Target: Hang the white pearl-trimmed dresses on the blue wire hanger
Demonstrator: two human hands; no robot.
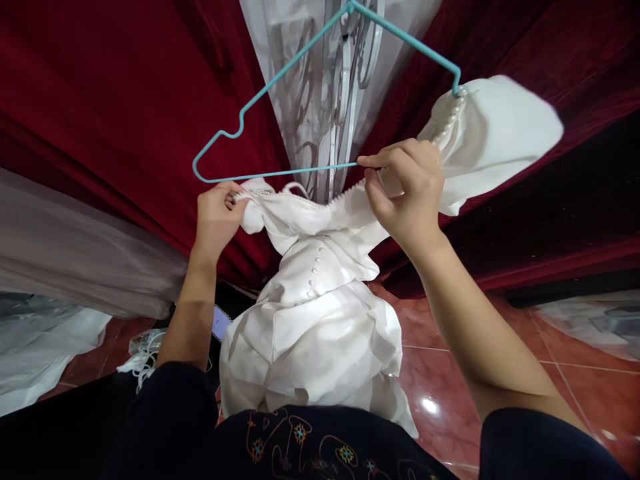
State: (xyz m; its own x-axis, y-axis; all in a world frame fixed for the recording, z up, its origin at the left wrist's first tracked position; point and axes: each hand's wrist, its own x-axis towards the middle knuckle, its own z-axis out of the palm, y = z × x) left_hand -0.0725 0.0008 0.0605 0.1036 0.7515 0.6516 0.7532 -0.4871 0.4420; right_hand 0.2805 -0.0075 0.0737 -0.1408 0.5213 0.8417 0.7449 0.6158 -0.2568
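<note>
A white dress (320, 267) with a beaded neckline and a column of buttons hangs down in front of me. Its right shoulder part and puffy sleeve (510, 127) are on the right end of a thin turquoise hanger (290, 63). The hanger's left end is bare. My left hand (220, 213) pinches the beaded edge of the dress's left side, just below the hanger's bottom bar. My right hand (407, 187) is closed at the bar's right part, fingertips on the bar, beside the beaded neckline.
Dark red curtains (150, 100) hang on both sides of a pale panel with metal shapes (343, 87). Grey-white fabric (60, 233) hangs at the left. A phone (220, 323) and white cords (143, 363) lie low left. Red tiles (440, 360) cover the floor.
</note>
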